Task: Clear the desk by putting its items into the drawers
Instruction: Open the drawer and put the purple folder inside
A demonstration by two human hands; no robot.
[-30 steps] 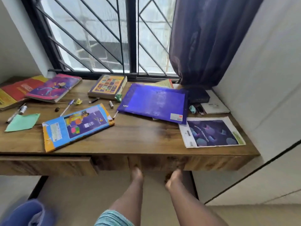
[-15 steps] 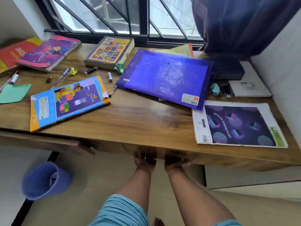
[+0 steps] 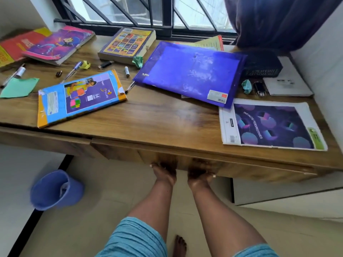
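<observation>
My left hand (image 3: 164,173) and my right hand (image 3: 199,176) grip the lower edge of the right drawer front (image 3: 241,168) under the wooden desk (image 3: 157,117); the fingertips are hidden beneath it. On the desk lie a blue plastic folder (image 3: 189,73), a purple-covered notebook (image 3: 271,125), a blue and orange notebook (image 3: 79,97), a thick yellow book (image 3: 128,44), a pink and purple book (image 3: 59,44), a red book (image 3: 16,47), a dark dictionary (image 3: 261,66), a white booklet (image 3: 287,84), a green paper (image 3: 18,88), and several pens and crumpled scraps.
The left drawer front (image 3: 46,143) stands slightly out from the desk. A blue bucket (image 3: 55,190) sits on the tiled floor at the lower left. A barred window and a dark curtain (image 3: 274,21) are behind the desk; a white wall closes the right side.
The view has come closer and tilted down. Both hands have gone from reaching under the desk edge to gripping the right drawer front's lower edge.
</observation>
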